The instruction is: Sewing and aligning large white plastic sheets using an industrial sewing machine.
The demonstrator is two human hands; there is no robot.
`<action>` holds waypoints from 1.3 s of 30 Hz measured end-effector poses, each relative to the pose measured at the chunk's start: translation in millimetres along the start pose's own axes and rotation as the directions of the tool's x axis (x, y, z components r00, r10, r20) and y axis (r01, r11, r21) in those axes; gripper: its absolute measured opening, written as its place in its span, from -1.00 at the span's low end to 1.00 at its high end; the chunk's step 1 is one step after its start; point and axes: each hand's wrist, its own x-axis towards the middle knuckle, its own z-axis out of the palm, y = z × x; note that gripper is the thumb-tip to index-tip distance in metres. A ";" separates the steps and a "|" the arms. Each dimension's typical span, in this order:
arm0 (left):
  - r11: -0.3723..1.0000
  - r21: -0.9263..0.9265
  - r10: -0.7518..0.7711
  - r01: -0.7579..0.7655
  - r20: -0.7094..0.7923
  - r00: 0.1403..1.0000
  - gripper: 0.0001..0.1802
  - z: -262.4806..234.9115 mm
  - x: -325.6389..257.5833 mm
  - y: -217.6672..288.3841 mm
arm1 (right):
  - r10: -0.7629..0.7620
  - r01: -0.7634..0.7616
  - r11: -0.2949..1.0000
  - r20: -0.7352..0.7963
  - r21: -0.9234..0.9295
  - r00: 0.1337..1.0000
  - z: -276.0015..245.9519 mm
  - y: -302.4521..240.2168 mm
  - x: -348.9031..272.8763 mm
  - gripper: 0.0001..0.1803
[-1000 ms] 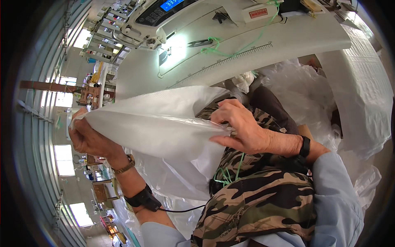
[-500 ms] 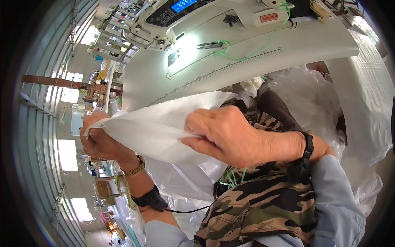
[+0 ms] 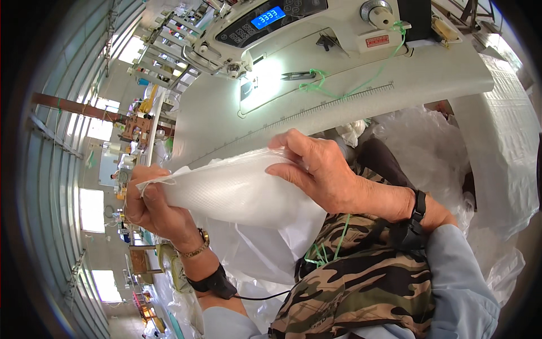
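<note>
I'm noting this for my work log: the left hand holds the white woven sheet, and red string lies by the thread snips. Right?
Not quite: the string by the thread snips is green, not red, as the head view shows. The left hand does hold the white woven sheet.

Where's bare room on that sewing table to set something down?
The pale grey sewing table looks bare at its right end, between the printed black ruler and the outer edge, and leftward, between ruler and left edge. It's crowded around the dark metal snips and tangled green string.
</note>
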 end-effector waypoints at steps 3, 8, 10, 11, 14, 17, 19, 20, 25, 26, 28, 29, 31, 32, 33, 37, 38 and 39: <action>0.998 0.043 -0.046 0.045 0.018 0.999 -0.59 1.2 1.6 11.2 | 0.036 -0.033 0.998 0.059 -0.057 0.998 -4.1 1.4 9.9 -0.71; 0.989 0.097 -0.115 0.114 0.009 0.993 -0.56 -1.8 6.5 22.6 | -0.094 0.109 0.987 0.125 -0.121 0.988 -3.7 26.8 18.4 -0.65; 0.975 0.111 -0.191 0.191 -0.016 0.982 -0.63 -6.8 7.7 20.3 | -0.105 0.110 0.994 0.160 -0.022 0.982 -4.6 31.7 20.1 -0.63; 0.976 0.108 -0.188 0.189 -0.020 0.982 -0.63 -4.6 10.2 19.6 | -0.108 0.114 0.993 0.161 -0.026 0.981 -5.9 31.4 18.6 -0.63; 0.955 0.226 -0.179 0.192 -0.077 0.981 -0.75 6.4 21.7 10.0 | 0.034 -0.130 0.979 0.499 0.159 0.866 -11.6 34.9 -0.1 -0.61; 0.902 0.431 -0.094 0.016 0.160 0.983 -0.80 5.0 12.1 -18.3 | 0.031 -0.125 0.987 0.658 0.096 0.753 -15.3 14.8 -20.8 -0.61; 0.907 0.179 -0.415 0.381 0.230 0.880 -0.74 14.4 -3.3 -31.6 | 0.057 -0.193 0.971 0.641 0.144 0.765 -18.7 12.7 -40.2 -0.61; 0.836 0.088 -0.546 0.542 0.243 0.802 -0.71 24.3 -14.5 -39.0 | 0.084 -0.255 0.947 0.615 0.197 0.784 -21.6 12.3 -49.7 -0.61; 0.718 -0.015 -0.632 0.696 0.404 0.662 -0.63 54.9 -57.4 -61.6 | 0.339 -0.270 0.939 0.694 -0.213 0.635 -29.6 60.6 -74.2 -0.62; 0.766 -0.004 -0.583 0.643 0.419 0.696 -0.60 58.1 -59.0 -58.9 | 0.300 -0.269 0.952 0.637 -0.148 0.711 -31.8 53.7 -62.5 -0.54; 0.804 -0.013 -0.525 0.594 0.452 0.721 -0.56 65.5 -59.9 -54.4 | 0.266 -0.265 0.960 0.567 -0.085 0.780 -23.4 50.7 -43.5 -0.46; 0.804 -0.018 -0.523 0.595 0.456 0.720 -0.56 67.4 -59.0 -50.6 | 0.225 -0.305 0.940 0.388 0.156 0.894 -11.6 51.7 -32.7 -0.40; 0.791 -0.058 -0.524 0.610 0.451 0.722 -0.57 71.7 -55.8 -43.0 | 0.223 -0.273 0.882 0.168 0.385 0.960 2.5 58.4 -12.3 -0.34; 0.792 -0.064 -0.517 0.607 0.457 0.724 -0.57 75.4 -55.5 -41.9 | 0.224 -0.348 0.849 0.326 0.398 0.918 6.2 64.4 -3.0 -0.37; 0.803 -0.061 -0.509 0.593 0.446 0.736 -0.57 75.6 -56.6 -42.3 | 0.210 -0.426 0.812 0.482 0.399 0.851 9.1 66.1 4.2 -0.38; 0.834 -0.056 -0.479 0.550 0.424 0.769 -0.58 73.6 -59.0 -48.3 | 0.300 -0.465 0.856 0.516 0.226 0.802 11.3 52.4 7.8 -0.38; 0.833 -0.056 -0.482 0.550 0.414 0.772 -0.58 71.7 -58.6 -49.9 | 0.303 -0.438 0.881 0.499 0.178 0.812 10.5 46.6 9.7 -0.37; 0.832 -0.036 -0.489 0.553 0.423 0.763 -0.58 71.7 -58.6 -51.5 | 0.304 -0.439 0.882 0.505 0.171 0.808 9.8 42.5 9.4 -0.37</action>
